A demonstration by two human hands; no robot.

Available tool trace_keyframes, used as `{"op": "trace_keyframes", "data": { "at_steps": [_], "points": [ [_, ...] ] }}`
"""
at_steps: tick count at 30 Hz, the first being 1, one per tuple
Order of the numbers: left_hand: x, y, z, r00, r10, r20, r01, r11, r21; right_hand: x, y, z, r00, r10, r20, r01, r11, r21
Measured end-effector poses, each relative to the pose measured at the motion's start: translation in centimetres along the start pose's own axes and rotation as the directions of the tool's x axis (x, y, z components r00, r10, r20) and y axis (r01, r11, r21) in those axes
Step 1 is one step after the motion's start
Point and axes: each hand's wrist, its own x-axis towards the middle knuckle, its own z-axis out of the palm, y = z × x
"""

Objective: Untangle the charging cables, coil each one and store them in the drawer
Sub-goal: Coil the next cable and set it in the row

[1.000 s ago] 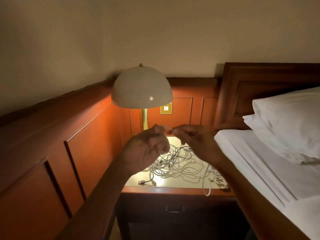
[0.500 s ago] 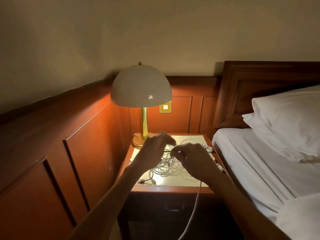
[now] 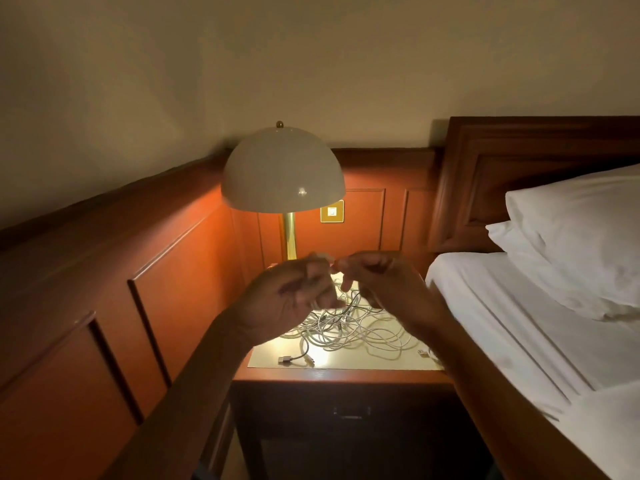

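Observation:
A tangle of white and grey charging cables (image 3: 349,327) lies on the lit top of the nightstand (image 3: 343,374). One grey plug end (image 3: 285,359) lies loose near the front left corner. My left hand (image 3: 287,299) and my right hand (image 3: 384,289) are raised together just above the tangle, fingers curled. Both pinch a white cable (image 3: 332,268) between their fingertips, and strands hang from them into the heap. The drawer (image 3: 349,415) under the top is shut, with a small dark handle.
A domed white lamp (image 3: 283,174) on a brass stem stands at the back left of the nightstand. Wood panelling runs along the left wall. A bed with white sheets (image 3: 526,334) and pillows (image 3: 581,237) borders the right side.
Both hands have risen from the heap and come together, lifting a cable. The strand that hung over the nightstand's front edge half a second ago is no longer there.

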Motion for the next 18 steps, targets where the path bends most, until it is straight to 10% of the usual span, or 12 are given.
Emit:
{"op": "trace_keyframes", "data": {
  "at_steps": [4,8,12,15,18],
  "points": [
    [1.9,-0.9,0.3,0.882,0.215,-0.420,-0.308,0.937,-0.167,-1.8,3.2,2.1,0.992,0.100,-0.073,-0.107,0.989,-0.098],
    [3.1,-4.7,-1.1,0.818,0.313,-0.484,-0.126,0.916,0.380,-2.2,4.5,2.6,0.997,0.070,-0.039,-0.080,0.907,-0.413],
    [3.9,-6.4,-2.8,0.669,0.581,-0.463,0.120,0.531,0.839,-1.8,5.1,1.8,0.934,0.350,0.076,-0.296,0.873,-0.387],
    [3.2,-6.7,-5.3,0.805,0.491,-0.334,0.224,0.270,0.937,-1.3,4.9,0.2,0.967,0.242,0.078,-0.141,0.765,-0.629],
    [1.9,-6.8,-5.1,0.959,0.080,-0.271,0.203,0.471,0.858,0.1,4.2,-2.6,0.989,-0.040,0.145,0.137,0.631,-0.764]
  ]
}}
